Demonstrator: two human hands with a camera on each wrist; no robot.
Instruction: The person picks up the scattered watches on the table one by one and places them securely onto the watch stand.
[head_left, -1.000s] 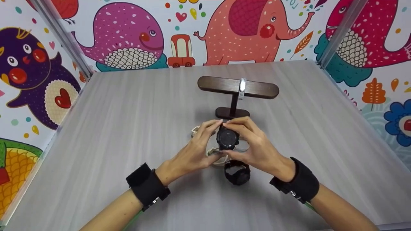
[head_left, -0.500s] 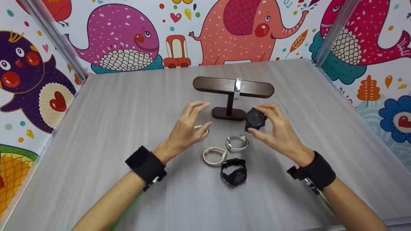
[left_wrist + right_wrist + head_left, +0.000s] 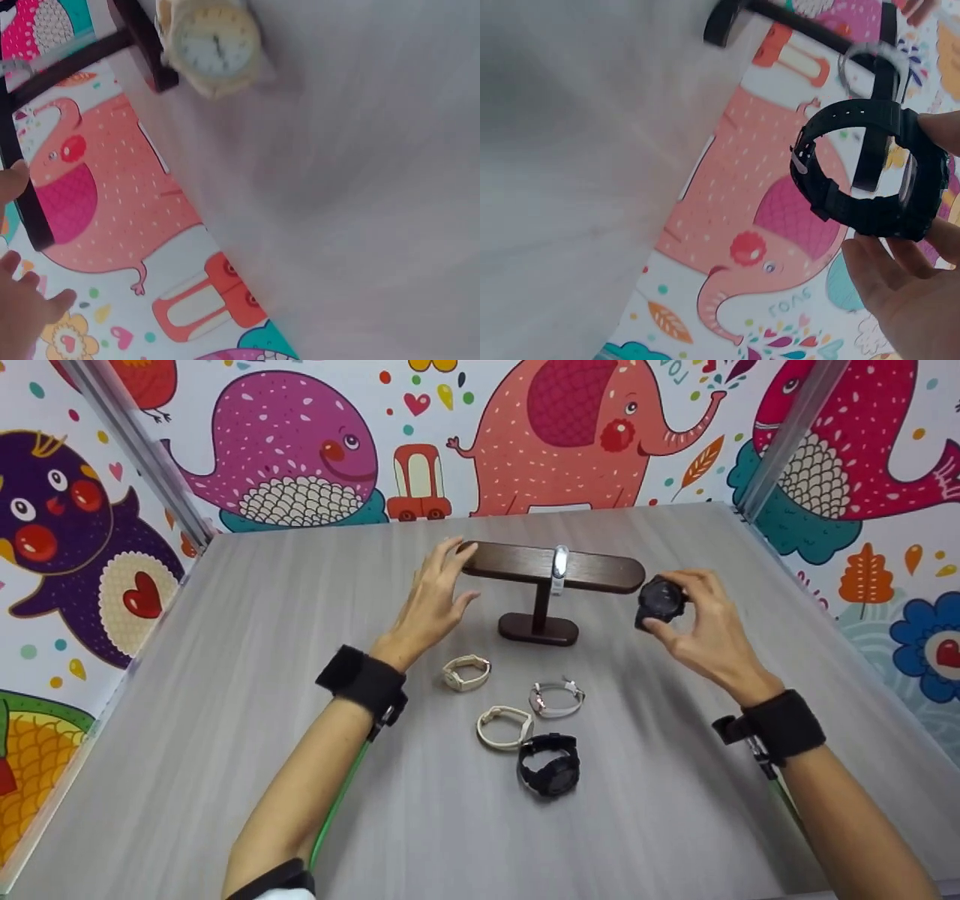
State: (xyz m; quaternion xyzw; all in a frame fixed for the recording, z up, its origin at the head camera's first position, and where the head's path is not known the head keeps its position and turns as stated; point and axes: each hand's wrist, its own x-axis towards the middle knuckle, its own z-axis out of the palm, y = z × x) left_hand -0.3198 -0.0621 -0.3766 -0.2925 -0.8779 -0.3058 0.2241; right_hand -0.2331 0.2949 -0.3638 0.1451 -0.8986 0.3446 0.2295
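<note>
My right hand (image 3: 712,634) pinches a black wristwatch (image 3: 661,601) by its case, just off the right end of the dark wooden watch stand (image 3: 517,561). In the right wrist view its strap (image 3: 855,114) forms a closed loop. My left hand (image 3: 431,604) has its fingers spread at the stand's left end, fingertips right at the bar. A silver-white band (image 3: 559,566) hangs round the bar, right of the post. In the left wrist view a cream watch (image 3: 214,46) with a round dial lies on the table near the stand's base.
In front of the stand lie a cream watch (image 3: 466,673), a pale grey watch (image 3: 556,699), another cream watch (image 3: 505,727) and a second black watch (image 3: 550,766). The grey table (image 3: 337,585) is bounded by walls (image 3: 435,427) printed with cartoon animals.
Both hands have parted from above the watches. The right carried the black watch rightward and up to the stand's right end; the left let go of it and moved to the bar's left end.
</note>
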